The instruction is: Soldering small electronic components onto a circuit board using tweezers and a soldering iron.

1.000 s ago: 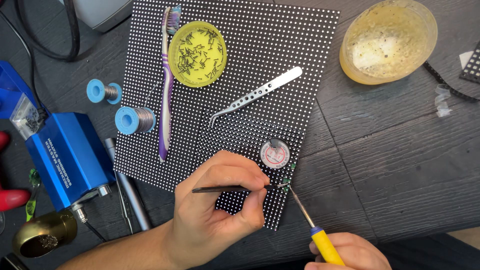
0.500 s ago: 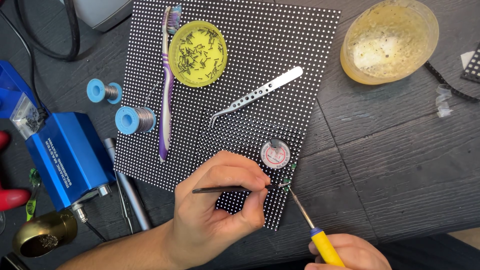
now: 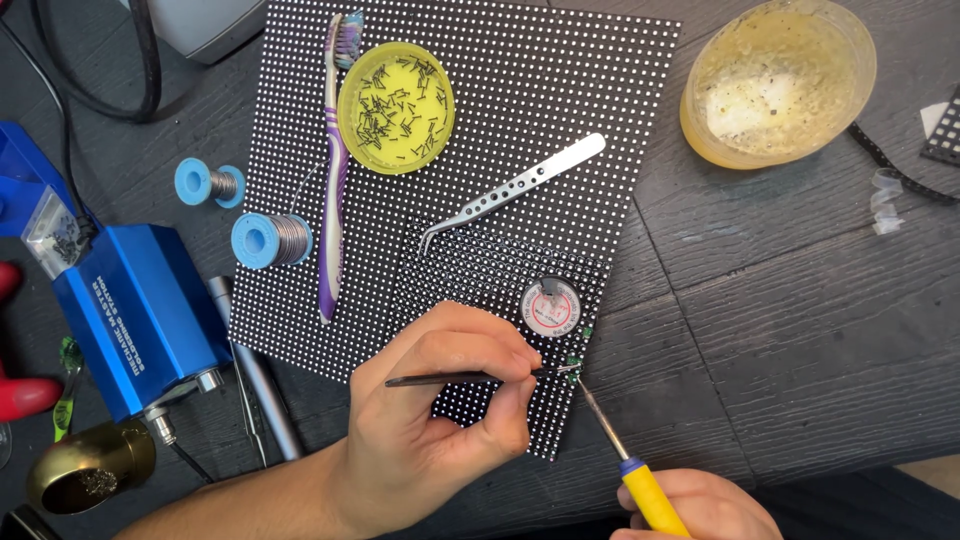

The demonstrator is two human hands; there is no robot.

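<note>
The left hand (image 3: 430, 440) pinched black tweezers (image 3: 470, 379) in a closed grip, their tip at the near right edge of the black dotted panel (image 3: 560, 110). The right hand (image 3: 700, 510) was closed around a yellow-handled soldering iron (image 3: 625, 465), its tip meeting the tweezers' tip (the tiny part there was too small to tell). Just beyond lay a small round tin (image 3: 551, 307), then silver tweezers (image 3: 515, 192), a yellow dish of small parts (image 3: 396, 107) and a purple toothbrush (image 3: 333, 180). The dark wood-grain desk (image 3: 800, 330) also carried a blue soldering station (image 3: 140, 315) at the left, two solder spools (image 3: 270, 240) and a yellow bowl (image 3: 778, 80) at the far right.
</note>
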